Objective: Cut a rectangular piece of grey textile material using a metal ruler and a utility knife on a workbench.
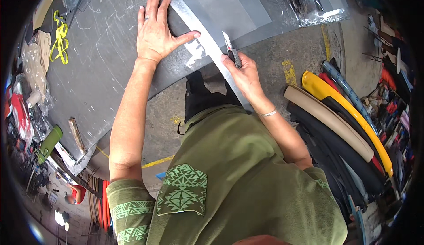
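while the left hand (157, 39) lies flat on the dark tabletop (97, 46), its fingers only slightly apart and its thumb spread wide, the tips of the index finger and thumb reach the near side of a long metal straightedge (190, 17). that straightedge runs slantwise across the table and overhangs the front edge toward the person's waist, with a grey sheet (251, 6) lying on its right. the right hand (245, 73) has its fingers curled round a utility knife (234, 55), thumb along the handle, blade out and pointing away from the body, just beside the straightedge and by the sheet's front edge. from overhead it is hard to say whether the blade touches the sheet or hangs above it. the work in hand looks like lining up a straight cut, with the left hand steadying the guide. if so, the next move calls for firm, even pressure on the straightedge, the blade held snug against its right side, and the left thumb drawn back from the metal so that it stays clear of the stroke.
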Tool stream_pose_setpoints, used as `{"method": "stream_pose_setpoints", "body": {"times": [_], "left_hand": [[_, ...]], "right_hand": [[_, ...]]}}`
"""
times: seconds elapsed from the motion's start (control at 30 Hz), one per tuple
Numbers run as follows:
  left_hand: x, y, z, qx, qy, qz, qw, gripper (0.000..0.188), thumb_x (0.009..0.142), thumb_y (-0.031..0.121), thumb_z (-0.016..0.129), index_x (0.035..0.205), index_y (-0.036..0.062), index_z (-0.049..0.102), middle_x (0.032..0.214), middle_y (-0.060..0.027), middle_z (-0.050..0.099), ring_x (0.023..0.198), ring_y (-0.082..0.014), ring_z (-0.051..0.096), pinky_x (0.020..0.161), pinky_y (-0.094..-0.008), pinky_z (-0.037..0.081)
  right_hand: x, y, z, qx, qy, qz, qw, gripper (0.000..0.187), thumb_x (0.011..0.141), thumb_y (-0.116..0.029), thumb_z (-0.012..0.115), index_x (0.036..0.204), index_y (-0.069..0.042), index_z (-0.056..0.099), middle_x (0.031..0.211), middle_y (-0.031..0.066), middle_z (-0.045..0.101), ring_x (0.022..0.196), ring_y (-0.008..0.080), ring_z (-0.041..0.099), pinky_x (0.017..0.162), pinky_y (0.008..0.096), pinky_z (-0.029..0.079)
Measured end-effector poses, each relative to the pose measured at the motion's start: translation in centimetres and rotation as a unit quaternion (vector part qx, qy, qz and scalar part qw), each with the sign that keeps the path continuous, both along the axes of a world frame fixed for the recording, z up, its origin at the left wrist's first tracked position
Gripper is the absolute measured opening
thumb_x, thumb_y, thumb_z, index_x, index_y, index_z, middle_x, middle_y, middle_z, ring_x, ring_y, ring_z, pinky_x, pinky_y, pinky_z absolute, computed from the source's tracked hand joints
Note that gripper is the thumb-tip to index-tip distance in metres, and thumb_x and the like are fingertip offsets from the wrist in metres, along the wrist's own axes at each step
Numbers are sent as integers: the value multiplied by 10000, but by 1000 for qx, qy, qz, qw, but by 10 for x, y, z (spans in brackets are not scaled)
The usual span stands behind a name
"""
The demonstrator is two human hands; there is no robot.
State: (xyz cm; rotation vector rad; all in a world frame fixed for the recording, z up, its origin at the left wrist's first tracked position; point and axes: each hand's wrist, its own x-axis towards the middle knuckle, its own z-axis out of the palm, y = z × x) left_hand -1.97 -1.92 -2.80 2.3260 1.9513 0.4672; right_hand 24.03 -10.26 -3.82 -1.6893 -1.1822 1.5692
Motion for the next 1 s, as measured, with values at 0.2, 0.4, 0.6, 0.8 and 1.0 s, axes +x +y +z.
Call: {"method": "stream_pose_setpoints", "body": {"times": [0.2,0.4,0.6,0.8,1.0], "left_hand": [[1,0,1,-2,2,-3,1000,1275,571,893,737,1501,67,460,1585,-171,404,1534,-337,296,1261,-570,187],[0,0,0,-3,-1,-2,1000,1283,556,890,746,1502,72,460,1583,-169,407,1534,-336,295,1257,-579,187],[1,0,1,-4,-6,-2,1000,1298,529,885,760,1509,89,456,1574,-170,415,1526,-345,309,1256,-575,193],[1,0,1,-3,-6,-3,1000,1294,532,876,768,1511,91,453,1574,-178,411,1514,-354,332,1254,-570,199],[1,1,0,1,1,-2,1000,1263,552,872,767,1501,97,463,1568,-179,417,1510,-357,335,1253,-567,204]], "right_hand": [[0,2,0,-11,2,-2,1000,235,963,-245,748,898,-25,696,728,-73,561,684,30,475,603,246,412],[1,2,0,-30,24,-9,999,214,962,-229,738,896,-29,704,725,-78,568,676,25,472,596,247,415],[3,6,7,-18,19,-4,1000,260,933,-252,733,890,3,703,681,-55,573,647,47,484,592,272,423],[3,6,3,-20,17,-5,1000,257,932,-253,734,911,2,713,693,-49,592,655,49,493,605,273,431],[5,6,-1,-28,15,-2,1000,285,923,-281,737,920,4,722,690,-36,603,656,59,506,612,284,444]]}}
